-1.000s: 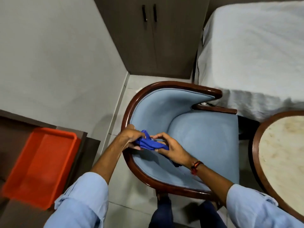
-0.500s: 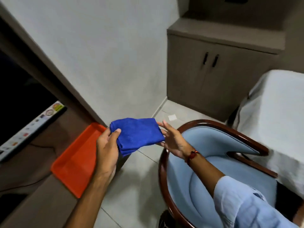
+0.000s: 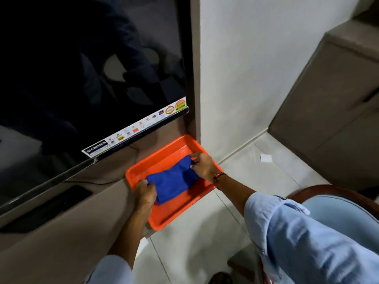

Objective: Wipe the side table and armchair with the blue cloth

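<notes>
The folded blue cloth (image 3: 174, 179) lies in an orange tray (image 3: 180, 210) on a brown shelf. My left hand (image 3: 145, 192) grips the cloth's near left end. My right hand (image 3: 202, 166) pinches its far right end with the fingers curled over the edge. The armchair (image 3: 336, 203), light blue with a dark wooden rim, shows only partly at the right edge, behind my right sleeve. The side table is out of view.
A dark television screen (image 3: 82, 68) stands on the brown shelf (image 3: 61, 238) just left of the tray. A brown cabinet (image 3: 332, 111) fills the right back corner. A small white scrap (image 3: 266, 157) lies on the tiled floor.
I turned from the armchair toward the shelf. Both hands carried the folded blue cloth left and down from mid-air into the orange tray.
</notes>
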